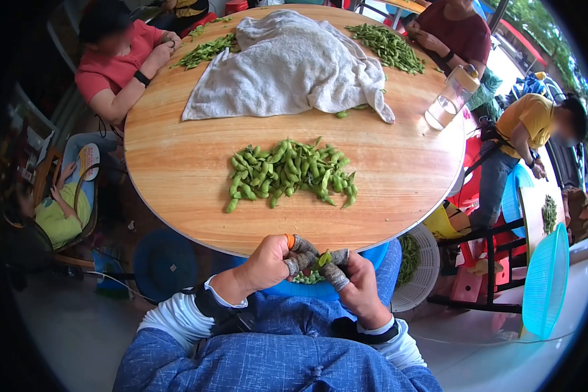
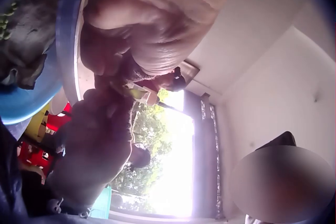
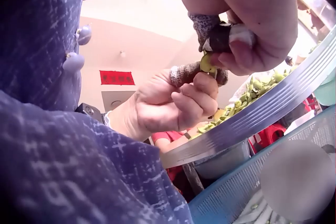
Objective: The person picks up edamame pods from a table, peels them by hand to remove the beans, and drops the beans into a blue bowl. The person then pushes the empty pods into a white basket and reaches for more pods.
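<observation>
My left hand (image 1: 264,266) and right hand (image 1: 362,287) meet just off the near edge of the table. Between their fingertips is a small green soybean pod (image 1: 324,259), pinched from both sides. Grey cloth finger covers (image 1: 302,255) wrap several fingers and thumbs. The right wrist view shows the pod (image 3: 208,62) from below, partly hidden by the fingers. Under the hands, a blue basin (image 1: 277,287) on the lap holds loose shelled beans (image 1: 309,277). A pile of green soybean pods (image 1: 287,171) lies on the table in front of the hands.
A white towel (image 1: 287,68) covers a heap on the round wooden table (image 1: 163,163). More pods (image 1: 389,46) lie beyond it, near a water bottle (image 1: 452,98). A white basket (image 1: 431,277) of pods stands at the right. People sit around the table.
</observation>
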Tool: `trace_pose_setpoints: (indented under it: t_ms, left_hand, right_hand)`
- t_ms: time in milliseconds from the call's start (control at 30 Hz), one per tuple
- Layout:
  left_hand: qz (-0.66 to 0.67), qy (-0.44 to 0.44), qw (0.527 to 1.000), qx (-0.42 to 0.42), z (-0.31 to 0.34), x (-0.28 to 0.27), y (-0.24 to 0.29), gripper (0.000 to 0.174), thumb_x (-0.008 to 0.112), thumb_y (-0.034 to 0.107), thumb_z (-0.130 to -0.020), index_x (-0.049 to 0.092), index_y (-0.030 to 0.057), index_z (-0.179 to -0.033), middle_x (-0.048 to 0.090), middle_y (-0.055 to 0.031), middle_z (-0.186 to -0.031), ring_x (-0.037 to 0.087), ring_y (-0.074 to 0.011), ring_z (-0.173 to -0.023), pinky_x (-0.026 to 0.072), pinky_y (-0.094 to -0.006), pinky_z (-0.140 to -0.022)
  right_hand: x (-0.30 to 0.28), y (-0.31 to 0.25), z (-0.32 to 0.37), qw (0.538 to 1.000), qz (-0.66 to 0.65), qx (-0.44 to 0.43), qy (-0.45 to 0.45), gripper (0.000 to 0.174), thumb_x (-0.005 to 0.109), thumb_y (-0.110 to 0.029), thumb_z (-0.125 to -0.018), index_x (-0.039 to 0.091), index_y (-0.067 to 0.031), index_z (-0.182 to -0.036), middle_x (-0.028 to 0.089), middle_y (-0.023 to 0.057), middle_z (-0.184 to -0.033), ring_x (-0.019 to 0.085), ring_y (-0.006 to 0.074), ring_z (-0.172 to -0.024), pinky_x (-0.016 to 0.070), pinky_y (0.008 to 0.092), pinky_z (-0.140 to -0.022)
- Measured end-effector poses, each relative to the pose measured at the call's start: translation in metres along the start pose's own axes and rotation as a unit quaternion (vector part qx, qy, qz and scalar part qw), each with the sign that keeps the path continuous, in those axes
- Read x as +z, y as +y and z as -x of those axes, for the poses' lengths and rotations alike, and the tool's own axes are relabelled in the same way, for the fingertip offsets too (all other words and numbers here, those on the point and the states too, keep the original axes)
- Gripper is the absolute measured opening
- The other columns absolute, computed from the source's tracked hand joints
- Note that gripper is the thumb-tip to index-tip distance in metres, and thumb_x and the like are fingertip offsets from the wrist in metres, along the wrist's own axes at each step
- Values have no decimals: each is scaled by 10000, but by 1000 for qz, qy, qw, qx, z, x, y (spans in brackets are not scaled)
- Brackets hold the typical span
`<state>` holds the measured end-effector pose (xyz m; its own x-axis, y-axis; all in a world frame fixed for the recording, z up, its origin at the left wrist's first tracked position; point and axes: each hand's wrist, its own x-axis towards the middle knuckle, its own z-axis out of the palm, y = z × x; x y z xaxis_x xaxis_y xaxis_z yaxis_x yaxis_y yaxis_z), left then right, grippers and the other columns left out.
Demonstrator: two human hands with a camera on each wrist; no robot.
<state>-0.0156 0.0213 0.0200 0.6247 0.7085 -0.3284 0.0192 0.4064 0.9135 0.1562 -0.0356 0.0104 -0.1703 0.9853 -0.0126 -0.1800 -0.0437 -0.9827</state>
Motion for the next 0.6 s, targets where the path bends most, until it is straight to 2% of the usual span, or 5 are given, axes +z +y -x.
trace_pose_setpoints:
  t_ms: [200, 300, 400, 500, 600]
  left_hand:
    - [70, -45, 997, -1, -3, -3, -5, 152, 554, 119, -808, 540, 14, -917, 572, -34, -788, 503, -80, -642, 396, -200, -551]
    - [165, -37, 985, -24, -3, -4, -11, 158, 565, 141, -800, 541, 25, -903, 565, -29, -766, 504, -91, -631, 401, -209, -556]
    - [207, -44, 977, -26, -3, -4, -15, 158, 565, 165, -799, 541, 35, -885, 560, -28, -759, 507, -100, -628, 408, -218, -559]
    - [226, -36, 973, -35, -4, -1, -19, 44, 514, 85, -802, 534, 74, -838, 527, 13, -711, 470, -62, -591, 393, -191, -533]
    - [237, -29, 970, -50, -4, 1, -17, 66, 485, 37, -774, 525, 75, -811, 516, 15, -689, 462, -64, -580, 384, -190, -522]
  right_hand:
    - [4, 1, -2, 997, 75, -23, -1, 155, 574, -69, -792, 533, 36, -899, 585, 40, -821, 536, 99, -743, 431, 224, -685]
    - [10, -7, -3, 992, 113, -37, 28, 85, 553, 6, -754, 548, 35, -834, 589, 90, -718, 545, 131, -671, 430, 246, -621]
    - [13, -18, -4, 986, 157, -41, 25, 75, 555, 4, -751, 549, 32, -821, 588, 96, -719, 553, 147, -673, 432, 253, -622]
    - [14, -14, -2, 991, 128, -31, 13, 87, 561, 3, -746, 551, 26, -829, 589, 103, -730, 557, 163, -676, 434, 264, -624]
    - [13, -10, 0, 990, 134, -34, 9, 102, 572, 4, -734, 556, 19, -834, 580, 112, -724, 557, 179, -670, 432, 270, -622]
